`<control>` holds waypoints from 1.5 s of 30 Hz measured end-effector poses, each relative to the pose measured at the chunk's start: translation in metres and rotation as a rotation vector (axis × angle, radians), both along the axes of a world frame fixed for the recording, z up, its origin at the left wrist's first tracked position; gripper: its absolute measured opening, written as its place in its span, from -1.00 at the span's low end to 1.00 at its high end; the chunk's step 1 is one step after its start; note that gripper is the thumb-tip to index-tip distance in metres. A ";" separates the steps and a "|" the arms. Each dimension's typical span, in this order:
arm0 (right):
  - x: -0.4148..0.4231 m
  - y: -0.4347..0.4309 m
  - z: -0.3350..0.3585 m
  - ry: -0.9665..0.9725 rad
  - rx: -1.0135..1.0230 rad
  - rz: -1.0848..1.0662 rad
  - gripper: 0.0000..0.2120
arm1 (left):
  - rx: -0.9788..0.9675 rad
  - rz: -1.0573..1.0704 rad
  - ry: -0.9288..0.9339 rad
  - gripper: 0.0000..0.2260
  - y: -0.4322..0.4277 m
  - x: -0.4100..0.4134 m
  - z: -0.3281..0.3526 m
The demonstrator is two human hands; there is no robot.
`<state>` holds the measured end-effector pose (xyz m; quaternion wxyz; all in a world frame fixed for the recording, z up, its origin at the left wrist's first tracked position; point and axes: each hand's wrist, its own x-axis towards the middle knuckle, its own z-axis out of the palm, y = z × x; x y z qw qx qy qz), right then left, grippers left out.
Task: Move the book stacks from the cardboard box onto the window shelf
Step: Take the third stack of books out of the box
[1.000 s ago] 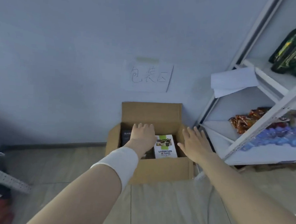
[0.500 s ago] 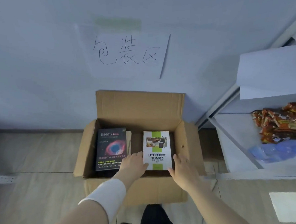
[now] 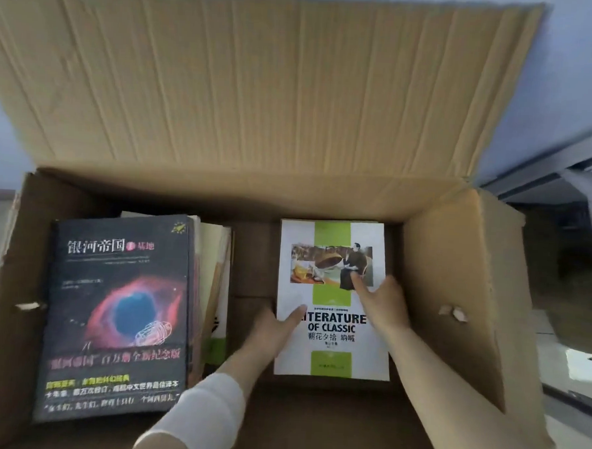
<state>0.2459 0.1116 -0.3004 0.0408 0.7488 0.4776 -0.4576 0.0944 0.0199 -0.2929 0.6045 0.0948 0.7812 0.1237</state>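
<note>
Cardboard box [image 3: 260, 85]: plain tan-brown, upright flap creased with fine vertical lines; wall [image 3: 570, 67] behind it pale blue-grey; sleeve [image 3: 202, 415] white. Black book [image 3: 118, 318]: black cover, red-pink nebula ring around a blue centre, white title characters with a red dot beside them, yellow-green text strip low down. White book [image 3: 333, 332]: white cover, lime-green vertical band, multicoloured picture across the band, black lettering "LITERATURE OF CLASSIC", green block at the bottom.
</note>
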 end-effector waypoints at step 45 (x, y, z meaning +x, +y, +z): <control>-0.063 -0.143 0.409 0.600 -0.013 0.080 -0.62 | 0.520 0.540 -0.030 -0.33 -0.215 -0.033 0.366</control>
